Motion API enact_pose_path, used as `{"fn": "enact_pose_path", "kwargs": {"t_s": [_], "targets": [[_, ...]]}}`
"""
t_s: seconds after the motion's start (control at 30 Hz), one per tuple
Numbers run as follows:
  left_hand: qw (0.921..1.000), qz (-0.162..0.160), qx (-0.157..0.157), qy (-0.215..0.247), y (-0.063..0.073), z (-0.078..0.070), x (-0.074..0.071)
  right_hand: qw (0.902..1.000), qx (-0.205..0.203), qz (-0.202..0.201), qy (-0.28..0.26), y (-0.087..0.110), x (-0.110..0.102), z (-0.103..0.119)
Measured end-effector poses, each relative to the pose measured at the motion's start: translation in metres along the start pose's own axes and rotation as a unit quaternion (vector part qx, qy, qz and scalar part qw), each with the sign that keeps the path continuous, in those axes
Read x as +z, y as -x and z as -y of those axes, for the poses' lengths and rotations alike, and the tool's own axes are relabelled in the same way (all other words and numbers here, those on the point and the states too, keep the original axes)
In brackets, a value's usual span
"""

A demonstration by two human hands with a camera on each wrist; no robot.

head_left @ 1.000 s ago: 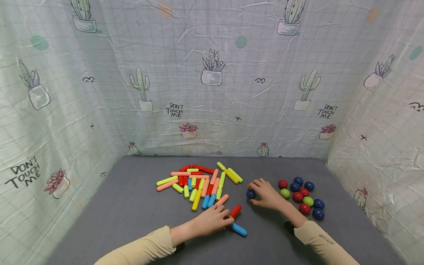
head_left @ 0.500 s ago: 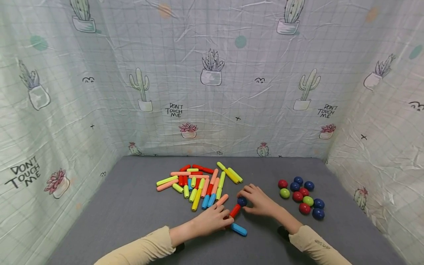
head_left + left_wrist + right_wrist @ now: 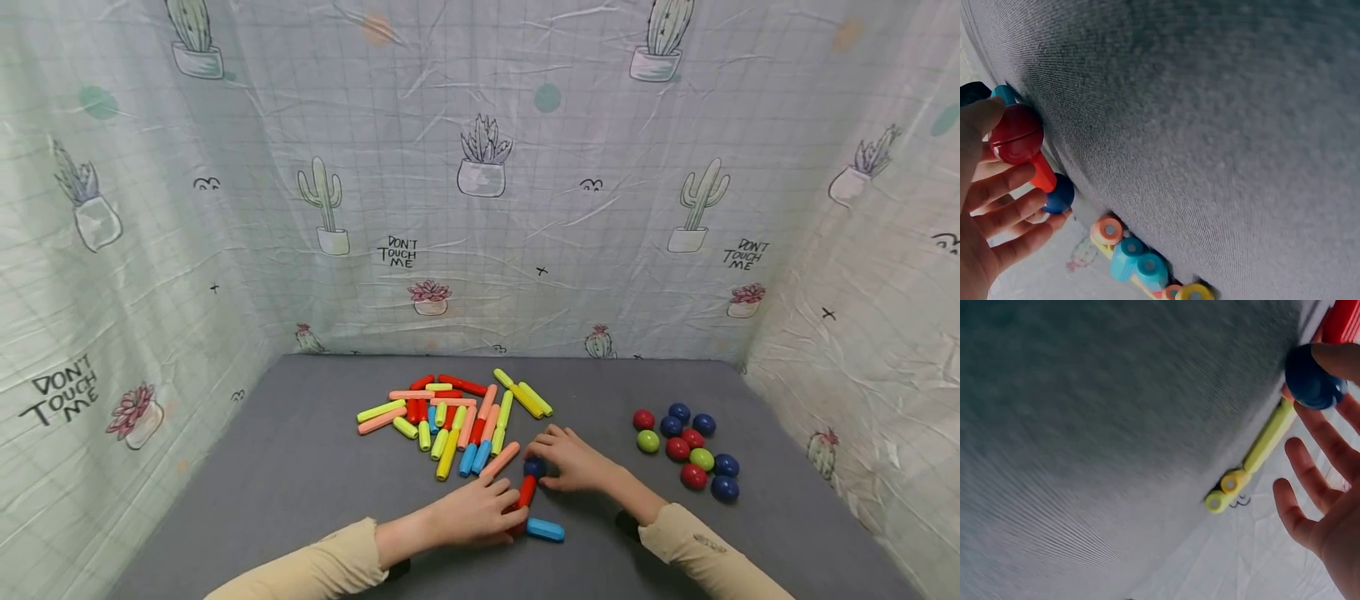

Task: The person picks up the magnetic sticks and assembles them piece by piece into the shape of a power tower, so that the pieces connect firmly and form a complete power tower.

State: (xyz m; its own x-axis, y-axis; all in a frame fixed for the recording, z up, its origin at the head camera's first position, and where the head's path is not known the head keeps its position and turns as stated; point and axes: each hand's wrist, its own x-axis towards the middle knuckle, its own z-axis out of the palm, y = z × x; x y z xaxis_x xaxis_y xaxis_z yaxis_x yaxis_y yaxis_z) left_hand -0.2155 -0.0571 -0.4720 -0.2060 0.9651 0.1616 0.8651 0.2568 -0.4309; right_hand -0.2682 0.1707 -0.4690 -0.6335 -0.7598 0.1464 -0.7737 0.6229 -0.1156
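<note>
The red rod [image 3: 528, 491] is lying just right of the left hand [image 3: 480, 510], whose half-curled fingers, I'm seeing, are holding the red ball [image 3: 1017, 132] at its near end. Past those fingers, the blue rod [image 3: 545, 530] is jutting out. The right hand [image 3: 576, 463] is pinching the dark-blue ball [image 3: 1310, 378] against the far end, outer fingers spreading. I'm fearing an angled push could be slipping ball from rod.

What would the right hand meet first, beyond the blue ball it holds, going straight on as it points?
Probably the orange stick, just left of the blue ball in the head view; exact depth is unclear.
</note>
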Motion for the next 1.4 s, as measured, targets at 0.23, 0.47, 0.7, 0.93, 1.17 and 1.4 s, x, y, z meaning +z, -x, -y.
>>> {"fn": "enact_pose_path", "kwargs": {"t_s": [0.23,0.47,0.7,0.93,1.17,1.4], "targets": [[0.9999,-0.006,0.007,-0.011,0.003,0.001,-0.002,0.9992,-0.024,-0.031,0.009,-0.017,-0.009,0.0],[0.9998,-0.004,0.01,-0.015,0.003,0.0,0.001,0.9896,-0.076,-0.076,0.096,-0.046,-0.001,0.005],[0.9998,-0.012,0.014,-0.011,0.002,-0.001,-0.002,0.9828,-0.105,-0.055,0.142,-0.063,0.007,0.015],[0.9999,-0.003,0.012,-0.005,0.003,0.002,-0.001,0.9797,-0.108,-0.032,0.166,-0.07,0.012,0.018],[0.9999,-0.006,0.012,-0.009,0.002,0.002,-0.001,0.9762,-0.12,-0.032,0.178,-0.074,0.012,0.019],[0.9999,-0.009,0.011,-0.01,0.001,0.001,-0.002,0.9723,-0.135,-0.042,0.186,-0.075,0.014,0.018]]}}
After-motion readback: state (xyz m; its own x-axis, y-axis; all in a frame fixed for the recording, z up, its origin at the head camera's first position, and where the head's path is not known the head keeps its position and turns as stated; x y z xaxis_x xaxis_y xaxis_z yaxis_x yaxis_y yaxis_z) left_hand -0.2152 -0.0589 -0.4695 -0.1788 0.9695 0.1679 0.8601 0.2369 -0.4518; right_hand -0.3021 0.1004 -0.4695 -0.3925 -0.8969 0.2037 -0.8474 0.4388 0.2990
